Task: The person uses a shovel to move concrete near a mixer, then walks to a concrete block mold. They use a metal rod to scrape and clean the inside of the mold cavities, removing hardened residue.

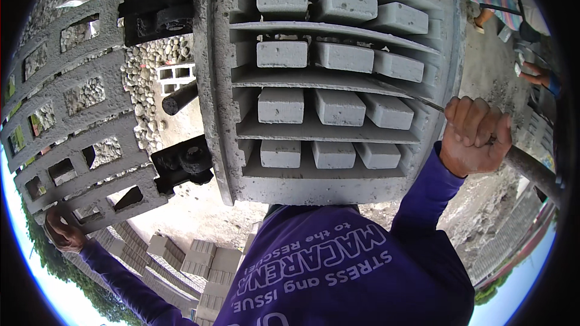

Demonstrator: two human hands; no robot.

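Note:
In front of me stands a grey, cement-caked block mould (pixel 326 188) with several rows of pale block-shaped pieces (pixel 339 59) between thin plates. My right hand (pixel 475 139) is closed in a fist at the mould's right side, round a thin metal rod (pixel 417 98) that runs left across the plates. At the lower left, my left hand (pixel 63 232) has its fingers curled at the near corner of a grey frame (pixel 99 105) with rectangular openings. Part of that hand's grip is hidden.
Black cast brackets (pixel 183 165) and a dark round bar (pixel 180 98) lie between frame and mould, over gravel (pixel 140 75). A dark pipe (pixel 534 175) slants behind my right hand. Stacked concrete blocks (pixel 202 259) stand behind. Another person's hand (pixel 536 75) shows at the right.

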